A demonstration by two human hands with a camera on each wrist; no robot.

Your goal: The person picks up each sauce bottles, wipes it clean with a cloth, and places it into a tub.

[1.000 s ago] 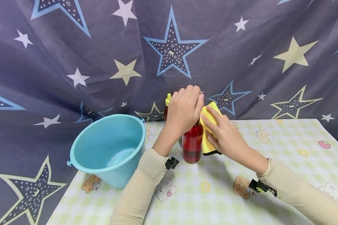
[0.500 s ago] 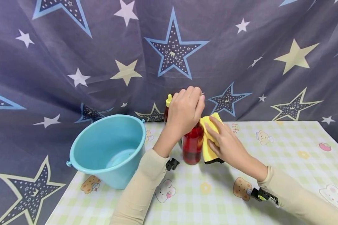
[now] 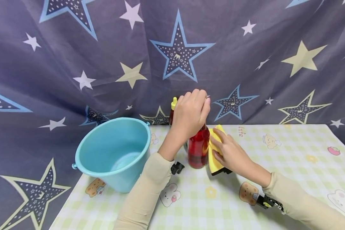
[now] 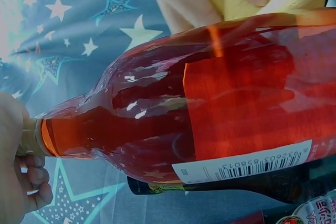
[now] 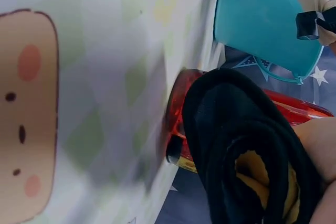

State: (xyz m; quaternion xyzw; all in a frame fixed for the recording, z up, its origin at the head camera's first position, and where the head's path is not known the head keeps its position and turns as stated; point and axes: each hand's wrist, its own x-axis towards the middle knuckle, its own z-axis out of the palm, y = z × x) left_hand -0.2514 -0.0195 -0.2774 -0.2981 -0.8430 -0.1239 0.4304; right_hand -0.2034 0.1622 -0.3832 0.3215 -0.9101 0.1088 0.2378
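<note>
Fingers of the left hand (image 3: 191, 113) curl round the red glass bottle's (image 3: 198, 149) top; the right hand (image 3: 231, 153) presses a yellow cloth (image 3: 213, 150) flat against it. Pushing hard could tip it over.

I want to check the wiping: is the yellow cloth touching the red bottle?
Touching. In the head view the right hand presses the yellow cloth flat against the side of the red bottle, with no gap visible.

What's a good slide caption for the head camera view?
Left hand grips the red bottle top while right hand presses a yellow cloth against it.
</note>
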